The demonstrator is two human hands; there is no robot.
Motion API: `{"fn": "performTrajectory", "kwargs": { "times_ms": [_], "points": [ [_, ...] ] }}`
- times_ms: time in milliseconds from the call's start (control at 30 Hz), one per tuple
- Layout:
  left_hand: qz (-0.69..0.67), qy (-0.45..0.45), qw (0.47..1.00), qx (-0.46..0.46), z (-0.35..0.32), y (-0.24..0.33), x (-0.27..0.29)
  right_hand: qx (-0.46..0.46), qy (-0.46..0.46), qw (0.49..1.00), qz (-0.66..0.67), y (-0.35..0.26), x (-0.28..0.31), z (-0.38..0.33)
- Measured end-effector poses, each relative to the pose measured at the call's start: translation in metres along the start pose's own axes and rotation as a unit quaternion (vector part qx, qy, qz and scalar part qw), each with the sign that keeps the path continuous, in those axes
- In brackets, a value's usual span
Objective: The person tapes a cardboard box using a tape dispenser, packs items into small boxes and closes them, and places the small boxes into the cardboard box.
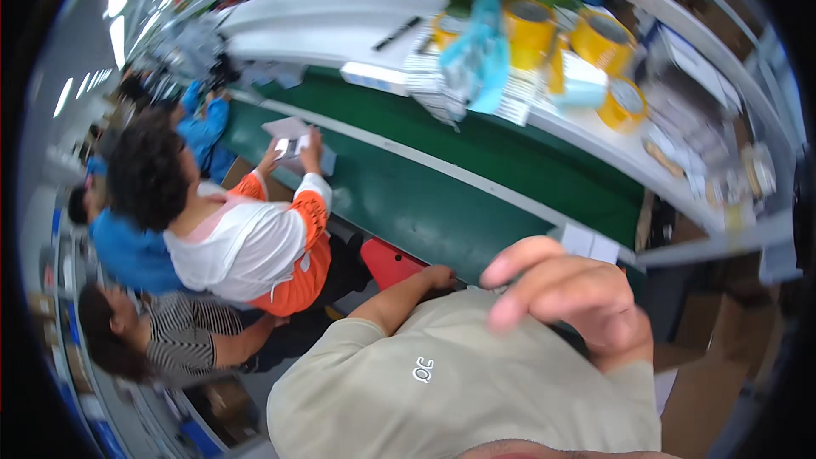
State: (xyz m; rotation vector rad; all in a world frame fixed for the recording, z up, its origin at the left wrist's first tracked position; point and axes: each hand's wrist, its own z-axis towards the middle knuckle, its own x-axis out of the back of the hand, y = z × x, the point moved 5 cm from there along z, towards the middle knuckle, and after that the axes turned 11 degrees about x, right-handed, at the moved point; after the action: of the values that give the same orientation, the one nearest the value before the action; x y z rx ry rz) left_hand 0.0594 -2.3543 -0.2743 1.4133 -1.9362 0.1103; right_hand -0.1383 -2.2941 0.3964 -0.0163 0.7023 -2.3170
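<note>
Two green conveyor belts (476,170) under a cluttered white shelf (595,132), workers alongside.

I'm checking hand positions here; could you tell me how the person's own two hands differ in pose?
The right hand is raised close to the camera, large and blurred, fingers curled. The left hand is lower and looks smaller, at the edge of the green conveyor belt. Both appear empty.
</note>
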Motion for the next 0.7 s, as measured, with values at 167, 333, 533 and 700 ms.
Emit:
{"fn": "performTrajectory", "kwargs": {
  "times_ms": [167,333,533,700],
  "points": [
    [-0.044,-0.004,0.999,0.003,-0.044,-0.015,0.034,0.161,-0.107,0.966,0.171,-0.005,-0.023,0.032],
    [-0.125,0.035,0.990,0.063,-0.086,-0.064,0.026,0.124,-0.075,0.977,0.155,-0.019,-0.024,0.013],
    [0.012,0.229,0.973,-0.027,-0.111,-0.161,-0.057,0.086,-0.017,0.983,0.163,-0.025,-0.018,-0.009],
    [-0.005,0.148,0.988,-0.044,-0.136,-0.230,-0.084,0.047,0.108,0.983,0.144,0.026,-0.017,-0.011]
  ]
}}
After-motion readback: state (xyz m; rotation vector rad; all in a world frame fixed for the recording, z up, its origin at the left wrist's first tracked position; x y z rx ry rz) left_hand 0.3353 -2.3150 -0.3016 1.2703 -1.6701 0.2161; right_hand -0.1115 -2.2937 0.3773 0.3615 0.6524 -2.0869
